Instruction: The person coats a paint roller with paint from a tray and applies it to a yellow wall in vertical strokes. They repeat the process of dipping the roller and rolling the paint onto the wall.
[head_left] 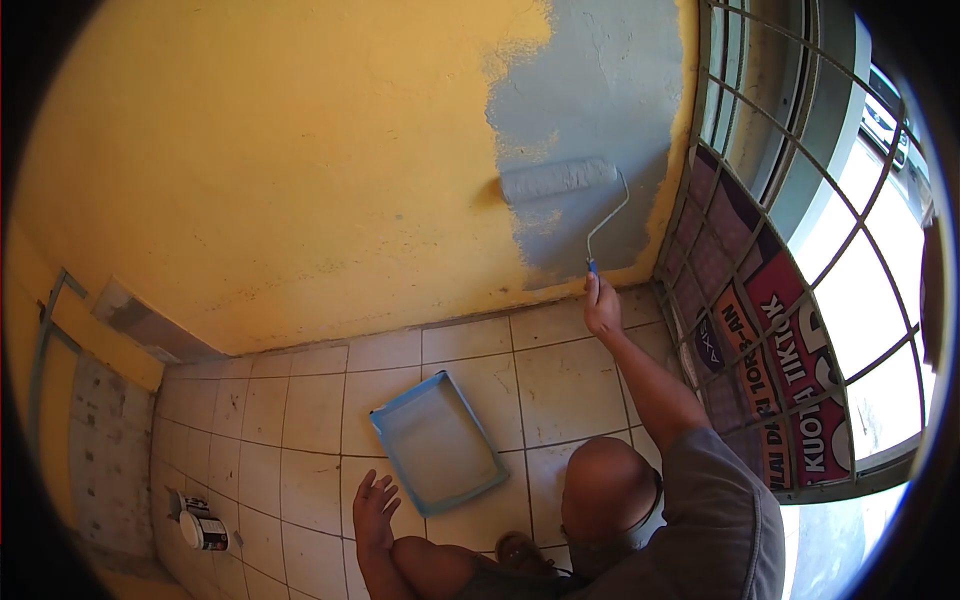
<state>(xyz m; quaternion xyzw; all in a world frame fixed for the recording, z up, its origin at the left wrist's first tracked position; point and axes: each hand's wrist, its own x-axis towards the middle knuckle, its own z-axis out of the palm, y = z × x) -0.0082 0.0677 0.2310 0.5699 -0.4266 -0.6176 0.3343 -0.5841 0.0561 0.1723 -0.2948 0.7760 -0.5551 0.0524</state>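
Note:
My right hand (602, 303) is wrapped round the blue handle of a paint roller (558, 181). Its pale grey sleeve lies against the yellow wall (330, 170), over a patch of grey paint (600, 90) with ragged edges on its left side. Beside my left knee, my left hand (375, 508) is held up with its fingers apart and nothing in it. Just right of that hand, a blue paint tray (440, 440) with greyish paint in it rests on the floor.
White floor tiles (570, 390) spread below the wall. A white-lidded paint tub (203, 531) stands at the lower left. Along the right side runs a metal window grille (845, 200) with a printed banner (770, 360) behind it. My sandalled foot (520, 550) is close to the tray.

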